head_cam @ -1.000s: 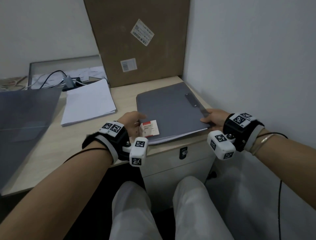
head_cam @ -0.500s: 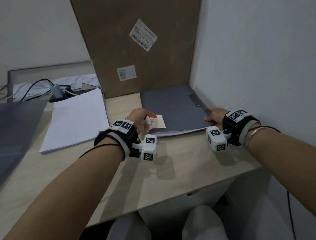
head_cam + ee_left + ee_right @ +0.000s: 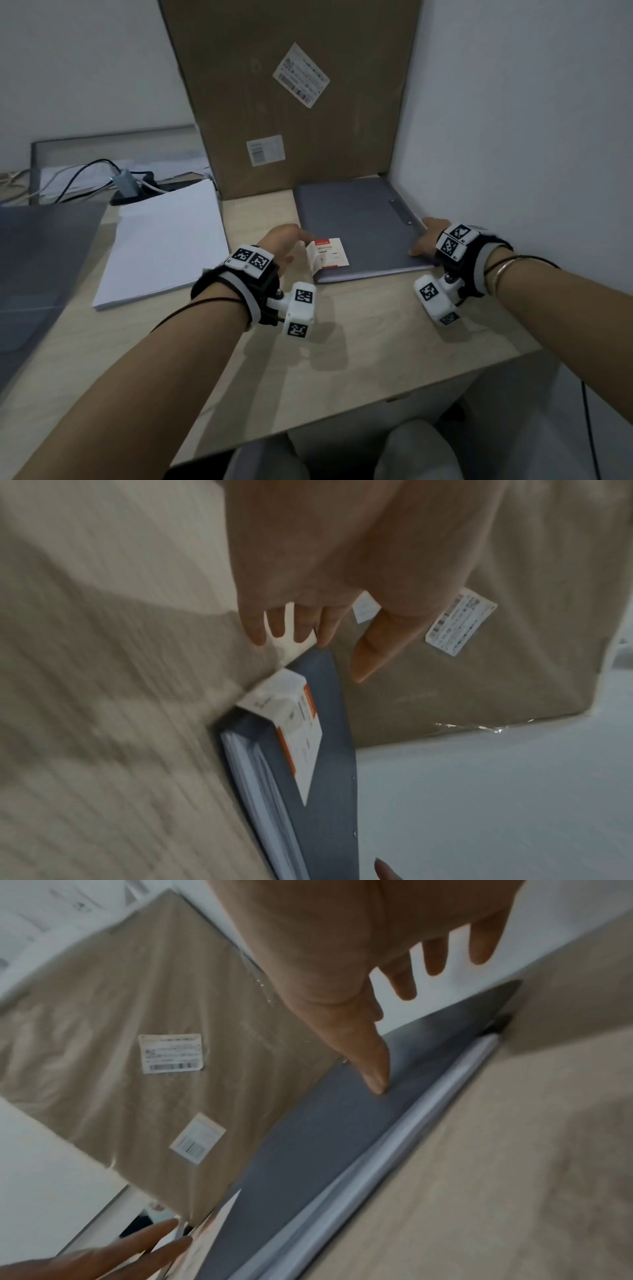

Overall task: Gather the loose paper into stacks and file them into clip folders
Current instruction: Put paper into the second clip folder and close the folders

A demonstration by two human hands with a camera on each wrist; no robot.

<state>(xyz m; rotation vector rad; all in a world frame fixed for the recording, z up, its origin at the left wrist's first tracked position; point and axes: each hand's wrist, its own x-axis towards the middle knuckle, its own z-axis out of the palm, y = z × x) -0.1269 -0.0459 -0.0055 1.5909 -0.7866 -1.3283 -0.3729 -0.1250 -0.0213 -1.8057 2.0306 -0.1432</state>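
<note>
Lying flat at the centre right of the head view, the folder (image 3: pixel 359 226) was seen closed on the desk (image 3: pixel 342 359), its far edge at the box (image 3: pixel 291 96) and its right edge close along the wall (image 3: pixel 513 137). White sheets showed as a thin band along its near edge, so it was judged already filled and tucked into the corner to keep it out of the way. A red-and-white label (image 3: pixel 327 255) was wrapped over its near left corner.

The folder was flanked by both hands. The left hand (image 3: pixel 284 240) was placed at the left edge, just beyond the label; in the left wrist view its fingers (image 3: pixel 257 626) were seen straight and slightly spread, tips down at the edge, the thumb held clear above the cover. Nothing was pinched. The right hand (image 3: pixel 426 238) was set at the near right corner, beside the metal clip strip (image 3: pixel 400 212); in the right wrist view one digit was pressed on the grey cover while the other fingers (image 3: pixel 479 942) were spread loosely toward the wall. The placement was judged to be for squaring the folder into the corner.

Further left, a paper stack (image 3: pixel 164 243) was left unfiled on the desk. An open folder (image 3: pixel 41 267) was seen at the left edge, with cables (image 3: pixel 85 174) behind.
</note>
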